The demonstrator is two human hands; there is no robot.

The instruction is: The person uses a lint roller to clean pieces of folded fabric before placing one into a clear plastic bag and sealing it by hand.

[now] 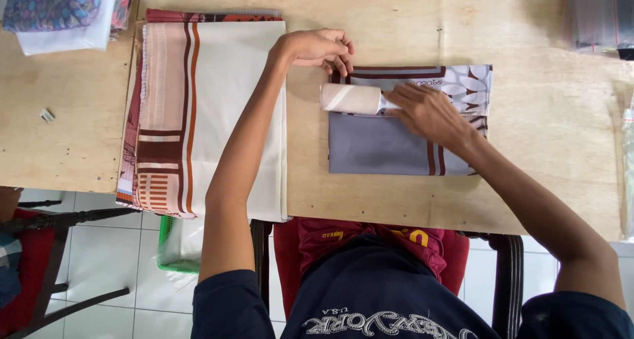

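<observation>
The right hand [429,114] closes its grip on the handle of a lint roller [350,99], whose pale roll lies across the upper left part of a folded grey cloth [383,144]. The left hand [320,48], fingers curled, pinches the cloth's upper left corner against the wooden tabletop [541,147]. The cloth bears maroon stripes and a white leaf pattern. Left of it lies a stack of folded cream cloths [224,101] with brown bands.

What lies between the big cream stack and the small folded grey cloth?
In the head view, only bare wooden table and the left forearm crossing it.
</observation>
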